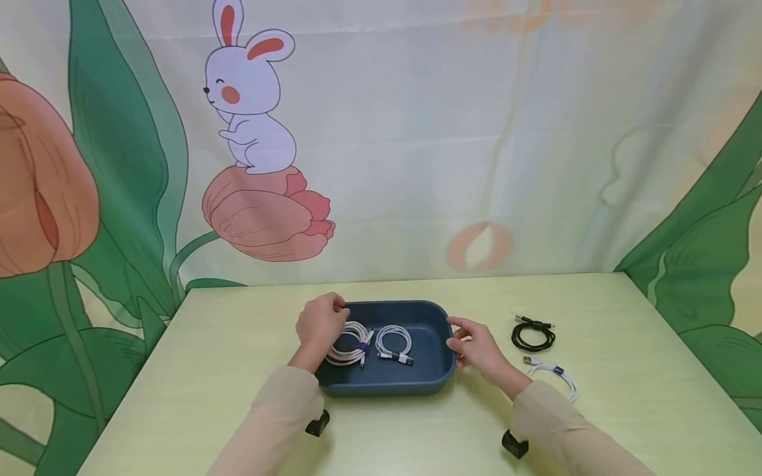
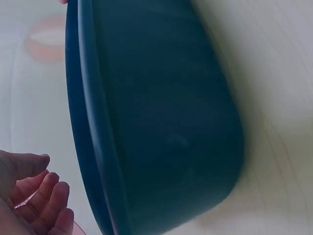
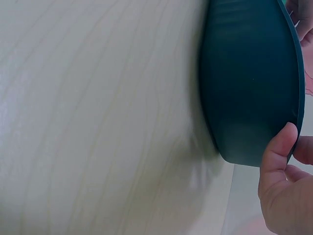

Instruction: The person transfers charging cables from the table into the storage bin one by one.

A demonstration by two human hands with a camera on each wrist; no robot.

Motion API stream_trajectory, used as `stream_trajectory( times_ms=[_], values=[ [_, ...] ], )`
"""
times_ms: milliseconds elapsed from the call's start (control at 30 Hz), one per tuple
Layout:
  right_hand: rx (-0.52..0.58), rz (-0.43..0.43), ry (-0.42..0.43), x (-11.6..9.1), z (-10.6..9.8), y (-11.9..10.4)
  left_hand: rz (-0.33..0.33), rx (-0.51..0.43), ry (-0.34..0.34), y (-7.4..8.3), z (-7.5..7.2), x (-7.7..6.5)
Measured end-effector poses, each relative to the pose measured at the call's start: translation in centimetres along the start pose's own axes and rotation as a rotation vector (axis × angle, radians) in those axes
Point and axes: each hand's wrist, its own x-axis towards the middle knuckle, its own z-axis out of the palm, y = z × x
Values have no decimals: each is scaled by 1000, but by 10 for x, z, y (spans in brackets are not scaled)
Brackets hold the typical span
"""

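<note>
A dark blue rectangular box (image 1: pixel 381 390) stands on the table. Inside it lie two coiled white cables: a thicker one (image 1: pixel 363 346) with a purple tie at the left, and a thinner one (image 1: pixel 407 360) with a USB plug in the middle. My left hand (image 1: pixel 321 324) hovers over the box's left end, fingers loosely bent. In the left wrist view that hand (image 2: pixel 39 196) is apart from the rim and holds nothing. With thumb and fingers, my right hand (image 1: pixel 481 350) pinches the rim at the right end; the right wrist view shows the thumb (image 3: pixel 283 139) on the outer wall.
Right of the box, a coiled black cable (image 1: pixel 534 324) lies toward the back of the light table (image 1: pixel 202 370). Nearer the right forearm is another white USB cable (image 1: pixel 559 371), partly hidden by the sleeve. A printed cloth (image 1: pixel 393 165) hangs behind the table.
</note>
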Motion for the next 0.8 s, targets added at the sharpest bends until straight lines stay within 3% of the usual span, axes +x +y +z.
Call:
stream_trajectory(
  times_ms=[800],
  values=[
    [11, 9, 3, 1, 0, 0, -33, -41, -17, -30, -18, 3]
  ],
)
